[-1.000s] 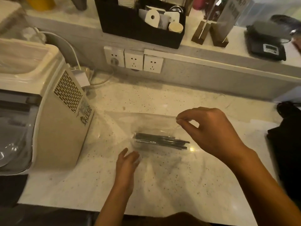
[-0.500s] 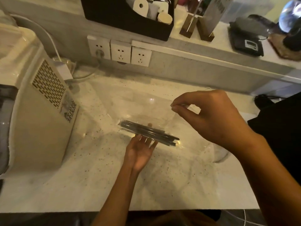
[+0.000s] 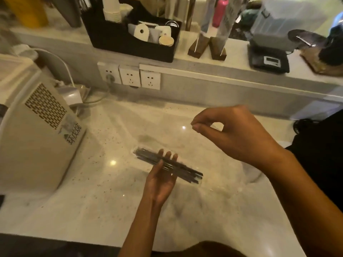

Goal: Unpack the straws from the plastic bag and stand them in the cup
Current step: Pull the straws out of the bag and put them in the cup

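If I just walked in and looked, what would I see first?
Two bare hands over the speckled white counter. The left hand lies under a bundle of thin dark straws inside a clear plastic bag; the right hand pinches the bag's top edge higher up. A big cream machine with a vent grille stands at the left.

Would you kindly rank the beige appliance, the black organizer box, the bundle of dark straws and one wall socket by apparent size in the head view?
1. beige appliance, though nearest the camera
2. black organizer box
3. bundle of dark straws
4. wall socket
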